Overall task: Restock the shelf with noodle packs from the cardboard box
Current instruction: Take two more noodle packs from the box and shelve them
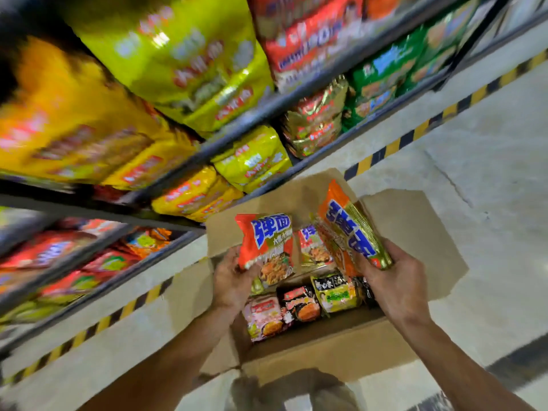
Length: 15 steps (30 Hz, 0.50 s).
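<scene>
Two bare forearms, no sleeves (wrists unadorned), left hand (234,280), right hand (394,280)

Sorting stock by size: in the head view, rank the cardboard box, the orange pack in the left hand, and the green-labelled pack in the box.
1. cardboard box
2. orange pack, in left hand
3. green-labelled pack, though it lies deeper, so unsure.

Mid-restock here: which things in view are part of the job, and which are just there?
Job:
left hand holding orange noodle pack
right hand holding orange packs
cardboard box
shelf

Just there:
striped floor tape
green packs
</scene>
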Each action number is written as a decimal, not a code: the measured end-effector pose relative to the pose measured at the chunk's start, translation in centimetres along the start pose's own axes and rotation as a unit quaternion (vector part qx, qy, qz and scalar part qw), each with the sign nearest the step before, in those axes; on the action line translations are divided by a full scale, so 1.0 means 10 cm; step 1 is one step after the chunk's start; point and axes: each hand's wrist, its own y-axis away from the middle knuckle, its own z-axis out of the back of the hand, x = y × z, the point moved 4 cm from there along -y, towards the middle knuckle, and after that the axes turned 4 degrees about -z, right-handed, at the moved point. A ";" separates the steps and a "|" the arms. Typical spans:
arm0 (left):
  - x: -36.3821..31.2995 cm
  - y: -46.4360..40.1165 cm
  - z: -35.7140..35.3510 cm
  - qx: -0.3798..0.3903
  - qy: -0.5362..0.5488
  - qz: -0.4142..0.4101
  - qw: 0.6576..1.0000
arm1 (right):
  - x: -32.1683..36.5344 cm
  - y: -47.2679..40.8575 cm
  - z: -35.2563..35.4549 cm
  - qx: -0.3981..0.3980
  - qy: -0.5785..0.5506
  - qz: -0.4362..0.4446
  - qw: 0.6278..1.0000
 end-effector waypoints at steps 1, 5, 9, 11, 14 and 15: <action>-0.23 0.15 0.21 -0.009 0.011 -0.009 1.000 | 0.25 0.13 0.12 0.001 0.010 0.014 1.000; -1.03 0.84 1.04 -0.036 0.041 -0.033 0.998 | 1.11 0.72 0.58 0.049 0.049 0.053 0.996; -1.68 1.52 1.70 -0.058 0.096 -0.076 0.991 | 1.97 1.30 1.01 0.028 0.025 0.099 0.994; -1.87 1.82 1.98 -0.064 0.128 -0.091 0.986 | 2.31 1.58 1.13 0.052 0.036 0.115 0.991; -2.13 2.18 2.32 -0.075 0.137 -0.125 0.980 | 2.65 1.86 1.29 0.065 0.026 0.138 0.988; -2.22 2.31 2.42 -0.085 0.141 -0.136 0.977 | 2.76 1.93 1.33 0.064 0.029 0.145 0.987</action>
